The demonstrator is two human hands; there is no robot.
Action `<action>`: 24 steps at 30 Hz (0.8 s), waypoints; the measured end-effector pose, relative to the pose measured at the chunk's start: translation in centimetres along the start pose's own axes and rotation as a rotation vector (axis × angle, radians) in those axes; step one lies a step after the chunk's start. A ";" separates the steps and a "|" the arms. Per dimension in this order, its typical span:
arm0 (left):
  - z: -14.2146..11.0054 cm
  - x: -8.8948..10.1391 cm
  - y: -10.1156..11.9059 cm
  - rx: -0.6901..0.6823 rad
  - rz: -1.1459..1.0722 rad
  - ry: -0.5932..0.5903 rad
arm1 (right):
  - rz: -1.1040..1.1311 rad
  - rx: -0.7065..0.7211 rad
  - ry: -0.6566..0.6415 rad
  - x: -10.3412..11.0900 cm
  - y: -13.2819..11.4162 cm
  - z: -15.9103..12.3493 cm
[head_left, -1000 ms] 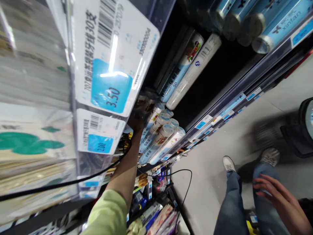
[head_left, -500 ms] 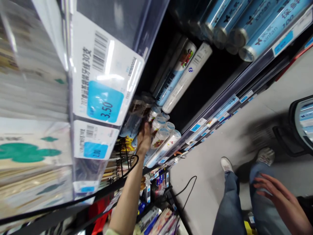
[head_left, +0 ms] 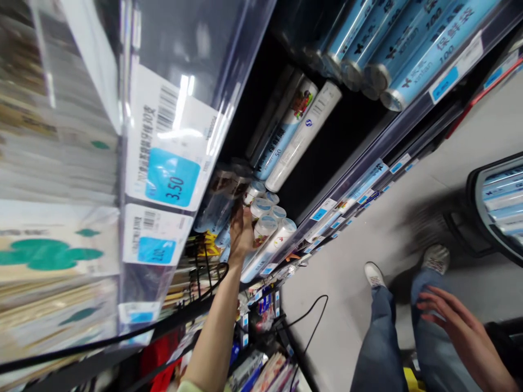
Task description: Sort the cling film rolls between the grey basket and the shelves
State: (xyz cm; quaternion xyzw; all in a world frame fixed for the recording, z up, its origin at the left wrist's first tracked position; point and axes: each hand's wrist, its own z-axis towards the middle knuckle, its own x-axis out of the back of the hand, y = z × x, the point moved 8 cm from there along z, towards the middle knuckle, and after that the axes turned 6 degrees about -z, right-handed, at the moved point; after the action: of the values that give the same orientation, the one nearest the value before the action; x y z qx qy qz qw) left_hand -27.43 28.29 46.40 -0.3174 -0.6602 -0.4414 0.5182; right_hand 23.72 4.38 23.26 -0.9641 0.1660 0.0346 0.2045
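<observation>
My left hand [head_left: 241, 235] reaches into a dark shelf and rests against a stack of cling-film rolls [head_left: 272, 228] that lie end-out. Its fingers point up, stretched along a clear-wrapped roll [head_left: 220, 202] at the left of the stack. No roll is clasped in it. My right hand [head_left: 455, 326] hovers at the lower right above my jeans-clad knee [head_left: 384, 337], fingers spread and holding nothing. Two longer rolls [head_left: 296, 130] lie deeper on the same shelf.
Blue rolls [head_left: 408, 49] fill the shelf above. A clear shelf front with a 3.50 price tag [head_left: 171, 177] stands close at the left. A black cable [head_left: 304, 321] hangs past lower shelves of small goods. A dark basket holding rolls [head_left: 496, 204] sits on the floor at right.
My left hand has drawn back from deep among the rolls to the front of the stack. The view has tilted slightly. My right hand has barely moved.
</observation>
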 end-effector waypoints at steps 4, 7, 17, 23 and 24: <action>-0.1 0.1 -0.1 0.119 -0.055 0.023 | 0.008 -0.011 0.014 0.7 0.1 0.2; -0.1 0.3 0.1 0.140 -0.047 -0.002 | 0.019 -0.017 0.023 0.9 -0.2 0.2; -0.7 0.7 0.3 0.097 0.034 -0.044 | 0.050 -0.028 0.022 1.1 -0.2 0.3; -1.0 0.8 0.3 0.094 0.043 -0.037 | 0.047 -0.044 0.027 1.1 0.2 0.4; -1.1 0.8 0.5 0.088 0.049 -0.041 | 0.047 -0.045 0.026 1.1 0.4 0.4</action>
State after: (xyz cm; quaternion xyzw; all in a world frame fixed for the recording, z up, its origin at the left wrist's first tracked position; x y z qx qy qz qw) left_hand -26.81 27.45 47.39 -0.3193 -0.6815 -0.3925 0.5287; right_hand 24.62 3.91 22.56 -0.9647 0.1903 0.0307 0.1797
